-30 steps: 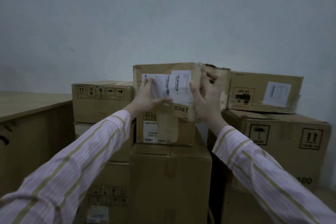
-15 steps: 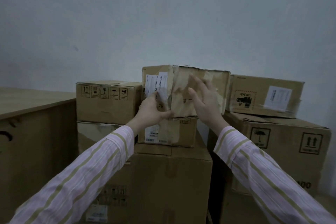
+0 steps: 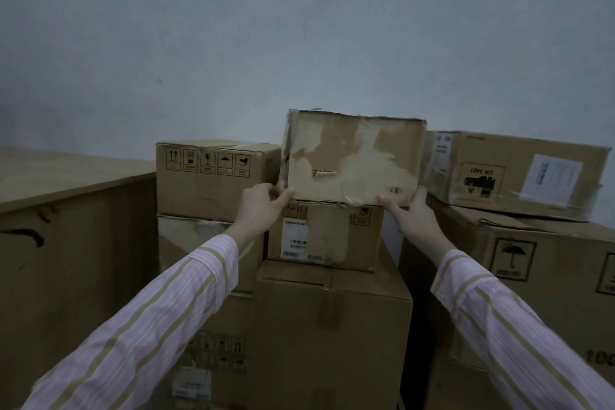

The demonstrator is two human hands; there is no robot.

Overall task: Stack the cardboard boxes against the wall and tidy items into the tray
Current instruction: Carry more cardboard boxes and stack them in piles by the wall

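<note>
Pale wall (image 3: 299, 43) behind, wooden counter (image 3: 66, 243) at left. Cardboard stacked against the wall: big box (image 3: 332, 326) low at centre, labelled box (image 3: 332, 233) on it, torn box (image 3: 352, 156) topmost, its bottom edge meeting the labelled box. Flat box (image 3: 515, 170) just beside it, to the right. Left hand (image 3: 263, 206) grips the torn box's lower left corner, fingers curled. Right hand (image 3: 416, 220) grips the lower right corner, thumb on the front face.

Centre stack: big carton (image 3: 332, 326) bears labelled box (image 3: 327, 238); torn box (image 3: 352, 156) on top of that.
</note>
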